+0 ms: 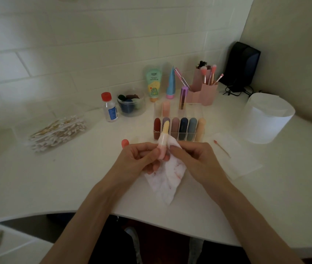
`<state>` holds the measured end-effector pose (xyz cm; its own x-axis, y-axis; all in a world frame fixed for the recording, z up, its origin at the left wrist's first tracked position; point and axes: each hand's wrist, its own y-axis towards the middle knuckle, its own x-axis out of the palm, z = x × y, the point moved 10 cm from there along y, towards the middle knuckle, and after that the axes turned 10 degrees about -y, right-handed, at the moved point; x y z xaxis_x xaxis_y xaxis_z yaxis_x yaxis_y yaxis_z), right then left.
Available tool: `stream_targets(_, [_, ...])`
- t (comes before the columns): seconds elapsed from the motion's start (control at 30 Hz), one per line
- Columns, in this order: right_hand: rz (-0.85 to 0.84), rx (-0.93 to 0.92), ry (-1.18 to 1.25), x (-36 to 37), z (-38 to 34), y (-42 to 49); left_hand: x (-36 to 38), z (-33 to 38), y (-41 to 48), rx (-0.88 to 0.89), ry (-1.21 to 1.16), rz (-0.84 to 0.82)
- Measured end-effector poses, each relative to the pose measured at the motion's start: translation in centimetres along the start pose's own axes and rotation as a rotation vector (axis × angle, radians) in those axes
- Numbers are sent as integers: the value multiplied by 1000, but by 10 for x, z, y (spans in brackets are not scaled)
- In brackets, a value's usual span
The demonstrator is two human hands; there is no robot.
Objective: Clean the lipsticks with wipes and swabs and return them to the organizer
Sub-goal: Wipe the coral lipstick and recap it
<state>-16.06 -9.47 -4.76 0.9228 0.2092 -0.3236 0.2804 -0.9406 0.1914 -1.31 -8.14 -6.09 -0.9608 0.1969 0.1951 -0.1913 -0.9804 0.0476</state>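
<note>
Wiping step in hand, above surface (75, 178), just in front of organizer (172, 134). Left hand (140, 159) curls fingers round pink base of uncapped lipstick (163, 143), pale yellow bullet upright. Right hand (191, 157) pinches stained wipe (167, 180) against tube. Next move likely calls for finishing tube, recapping, slotting into organizer without smearing bullet.
</note>
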Motion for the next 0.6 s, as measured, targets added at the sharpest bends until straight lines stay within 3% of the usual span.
stream_targets(0.17, [-38,222,238,6,24,4,0,-1,-2,4,-69,-40])
stream_targets(0.3, [-101,34,222,5,6,1,7,-6,-2,-41,-124,-123])
stream_targets(0.43, [-129,-34,183,10,1,3,17,-8,-5,-105,-183,-191])
stream_targets(0.6, [-155,-58,173,16,-4,1,14,-7,-8,-128,-147,-129])
